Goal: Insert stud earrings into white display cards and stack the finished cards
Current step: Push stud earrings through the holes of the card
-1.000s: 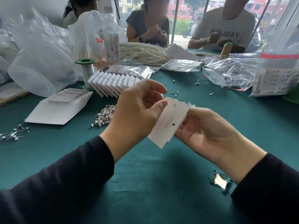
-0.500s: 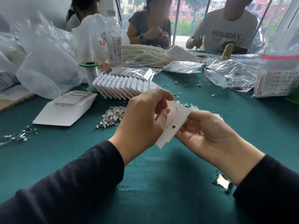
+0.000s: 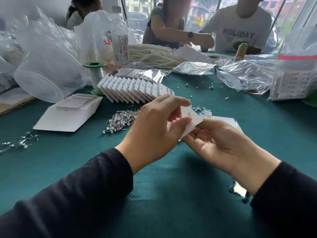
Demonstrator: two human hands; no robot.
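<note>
**Two hands, one card at centre frame**

The left hand, knuckles to the camera, pinches the small white paper display card between thumb and forefinger. The right hand, palm up, grips it from beneath. Loose silver stud earrings lie heaped just left. At the right edge, a clear plastic zip bag holds studded cards.

**Clearance around the stud pile**

Near side: bare green cloth; I read it as open passage. Left: blank card stack. Behind: fanned cards and spool. Right: left hand and right hand hold a display card, blocking that side.
</note>
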